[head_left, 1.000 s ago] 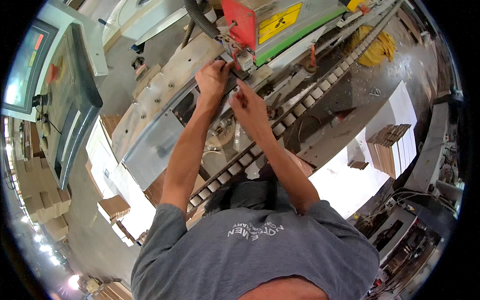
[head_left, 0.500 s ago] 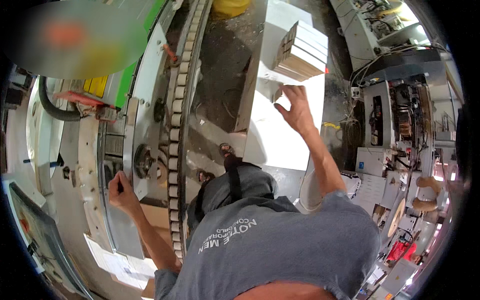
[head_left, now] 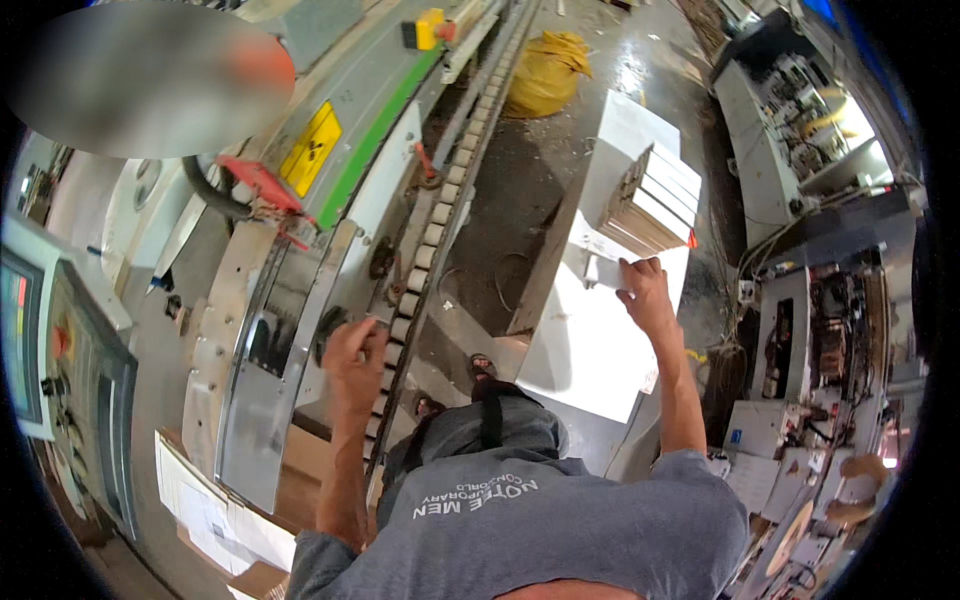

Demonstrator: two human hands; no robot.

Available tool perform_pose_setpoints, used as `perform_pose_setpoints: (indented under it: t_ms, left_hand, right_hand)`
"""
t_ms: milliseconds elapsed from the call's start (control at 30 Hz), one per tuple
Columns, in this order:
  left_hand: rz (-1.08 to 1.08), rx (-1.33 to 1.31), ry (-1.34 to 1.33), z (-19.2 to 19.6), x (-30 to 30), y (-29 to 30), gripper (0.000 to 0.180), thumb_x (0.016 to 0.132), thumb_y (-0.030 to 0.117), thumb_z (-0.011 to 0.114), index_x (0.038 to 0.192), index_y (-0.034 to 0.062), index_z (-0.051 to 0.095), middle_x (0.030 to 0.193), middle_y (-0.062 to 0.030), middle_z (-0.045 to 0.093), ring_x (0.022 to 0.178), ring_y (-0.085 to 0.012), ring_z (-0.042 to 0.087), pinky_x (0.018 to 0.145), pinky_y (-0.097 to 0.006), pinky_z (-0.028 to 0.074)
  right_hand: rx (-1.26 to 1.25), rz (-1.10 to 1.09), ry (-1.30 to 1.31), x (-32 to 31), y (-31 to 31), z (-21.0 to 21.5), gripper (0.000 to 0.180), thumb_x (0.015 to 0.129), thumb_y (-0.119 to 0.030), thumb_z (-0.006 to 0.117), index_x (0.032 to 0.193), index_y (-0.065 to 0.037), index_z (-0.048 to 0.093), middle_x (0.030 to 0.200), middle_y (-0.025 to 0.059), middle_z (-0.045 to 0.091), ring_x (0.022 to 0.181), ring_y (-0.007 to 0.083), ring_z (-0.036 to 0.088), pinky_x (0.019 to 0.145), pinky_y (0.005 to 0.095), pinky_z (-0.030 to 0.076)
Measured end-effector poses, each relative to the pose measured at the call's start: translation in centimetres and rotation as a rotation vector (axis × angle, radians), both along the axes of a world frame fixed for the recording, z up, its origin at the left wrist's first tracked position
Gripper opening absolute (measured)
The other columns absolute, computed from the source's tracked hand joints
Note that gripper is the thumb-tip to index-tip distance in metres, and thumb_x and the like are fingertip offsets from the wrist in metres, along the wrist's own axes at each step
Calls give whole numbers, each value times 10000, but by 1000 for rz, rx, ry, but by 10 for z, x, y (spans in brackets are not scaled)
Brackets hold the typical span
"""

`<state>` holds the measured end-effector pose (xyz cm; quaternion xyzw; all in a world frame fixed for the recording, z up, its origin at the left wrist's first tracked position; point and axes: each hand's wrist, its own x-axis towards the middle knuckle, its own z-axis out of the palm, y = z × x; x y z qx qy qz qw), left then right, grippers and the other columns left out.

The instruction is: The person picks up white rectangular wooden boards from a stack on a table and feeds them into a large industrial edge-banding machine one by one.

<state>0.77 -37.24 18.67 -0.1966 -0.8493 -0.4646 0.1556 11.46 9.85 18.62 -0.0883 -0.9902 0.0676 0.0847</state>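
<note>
Workshop floor, long grey roller-track machine (head_left: pixel 330 250): left hand (head_left: pixel 352 352), now lowered, curled against rollers; right hand (head_left: pixel 640 290), newly outstretched, gripping small white panel (head_left: pixel 603 272) beside stacked white boards (head_left: pixel 650 200).

A yellow diamond-shaped warning label (head_left: pixel 312 149) sits on the grey machine housing beside a green stripe, upper centre. At the far left edge, a control screen (head_left: pixel 17 340) glows in red, green and blue above a dark button panel. White printed sheets (head_left: pixel 205 505) lie at the lower left. A bulging yellow sack (head_left: pixel 546 70) rests on the floor at the top, beyond the white panels.
</note>
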Motion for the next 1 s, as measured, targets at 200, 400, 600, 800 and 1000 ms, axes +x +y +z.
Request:
perform_pose_setpoints:
  t_ms: [200, 400, 600, 800, 1000]
  left_hand:
    - [-227, -276, 42, 46, 18, 12, 530, 676, 13, 852, 1175, 42, 676, 1156, -134, 663, 1010, -324, 605, 874, -426, 499]
    - [35, -356, 64, 34, 27, -71, 524, 661, 11, 844, 1156, 13, 674, 1145, -159, 646, 1010, -337, 596, 866, -423, 505]
    - [484, -314, 137, -18, 23, -175, 454, 689, 29, 823, 1121, 0, 688, 1072, -181, 679, 920, -352, 630, 805, -429, 531]
    - [567, -295, 268, -41, 1, -199, 382, 672, 42, 828, 1030, 18, 695, 1062, -175, 654, 924, -357, 599, 782, -431, 506]
    - [698, -299, 274, -34, 7, -197, 384, 666, 35, 830, 1029, 35, 704, 1014, -148, 597, 910, -348, 571, 765, -429, 488]
  right_hand:
    - [-120, 645, -190, -71, -178, 32, 596, 710, -84, 786, 1271, -27, 593, 1117, 135, 591, 1085, 334, 502, 931, 453, 409]
    - [-266, 1038, 9, -135, -319, 31, 589, 745, -19, 740, 1303, -26, 551, 1272, 130, 525, 1189, 334, 458, 981, 461, 385]
    - [-793, 1001, 112, -139, -434, 12, 609, 809, -16, 716, 1373, 16, 487, 1244, 161, 572, 1048, 299, 578, 876, 420, 494]
    - [-1468, 784, -312, -133, -500, -54, 676, 964, -124, 577, 1498, 115, 239, 1197, 185, 630, 807, 208, 667, 655, 346, 591]
    - [-1457, 554, -547, -149, -524, -36, 732, 967, -135, 530, 1508, 141, 120, 1191, 205, 613, 780, 189, 662, 575, 304, 587]
